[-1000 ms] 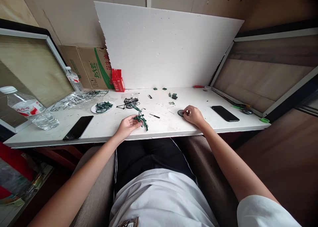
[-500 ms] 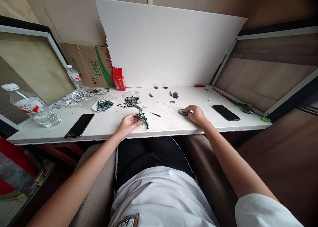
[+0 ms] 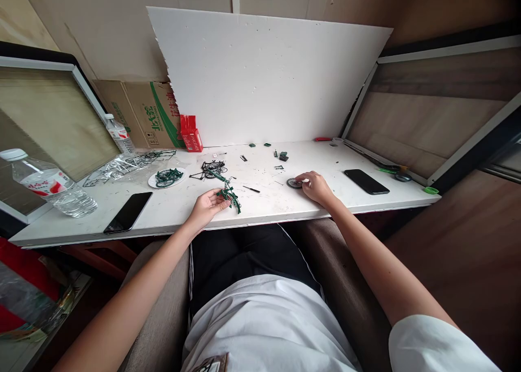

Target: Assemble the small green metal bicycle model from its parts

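Near the table's front edge, my left hand [image 3: 209, 206] pinches a green model frame [image 3: 231, 197] made of thin plastic parts. To the right, my right hand [image 3: 316, 187] has its fingertips on a round dark spoked wheel [image 3: 294, 183] that lies on the table. A thin dark tool [image 3: 251, 189] lies between my hands. Behind my left hand are black model parts [image 3: 211, 170], and a white plate [image 3: 182, 180] of green parts is to their left. Small green pieces [image 3: 284, 156] lie farther back.
A phone [image 3: 128, 212] and a water bottle [image 3: 52, 185] stand or lie at left, with another phone [image 3: 367, 181] at right. A red box [image 3: 191, 134] and a cardboard box [image 3: 140, 114] are at the back left. A white board [image 3: 268, 79] leans behind the table [image 3: 260, 218].
The camera view has shifted slightly, so the scene sits a little further left. Both hands keep nearly the same places on the same things.
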### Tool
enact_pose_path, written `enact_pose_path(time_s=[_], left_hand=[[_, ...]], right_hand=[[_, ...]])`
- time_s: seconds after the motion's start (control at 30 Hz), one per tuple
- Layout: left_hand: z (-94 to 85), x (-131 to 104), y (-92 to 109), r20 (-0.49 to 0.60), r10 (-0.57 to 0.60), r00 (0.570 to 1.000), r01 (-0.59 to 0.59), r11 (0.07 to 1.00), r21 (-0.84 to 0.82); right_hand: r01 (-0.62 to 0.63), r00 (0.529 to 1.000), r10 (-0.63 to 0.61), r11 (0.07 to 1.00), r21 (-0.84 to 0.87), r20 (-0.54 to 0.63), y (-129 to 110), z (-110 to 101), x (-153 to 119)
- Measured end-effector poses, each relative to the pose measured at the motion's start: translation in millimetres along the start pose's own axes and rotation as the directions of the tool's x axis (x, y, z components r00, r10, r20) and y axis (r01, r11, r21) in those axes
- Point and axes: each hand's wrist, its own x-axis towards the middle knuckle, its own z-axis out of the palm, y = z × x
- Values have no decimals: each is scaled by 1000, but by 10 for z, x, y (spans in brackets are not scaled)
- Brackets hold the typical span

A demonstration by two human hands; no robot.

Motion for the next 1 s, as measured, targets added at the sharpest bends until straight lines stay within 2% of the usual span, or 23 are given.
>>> enact_pose_path(time_s=[0.17, 0.47, 0.63, 0.87, 1.0], left_hand=[[11, -10, 26, -10, -6, 1000, 6, 1000, 6], [15, -5, 24, -11, 2, 1000, -2, 1000, 0], [7, 3, 13, -8, 1, 1000, -1, 1000, -3], [3, -12, 23, -1, 12, 1000, -12, 1000, -12], [9, -22, 30, 4, 30, 1000, -30, 999, -12]], right_hand=[[-31, 999, 30, 999, 42, 16, -9, 5, 5], [84, 996, -84, 996, -41, 8, -86, -40, -10], [15, 999, -13, 999, -40, 48, -143, -56, -15], [-76, 996, 82, 973, -216, 18, -173, -26, -8], [-102, 995, 99, 986, -132, -33, -95, -9, -2]])
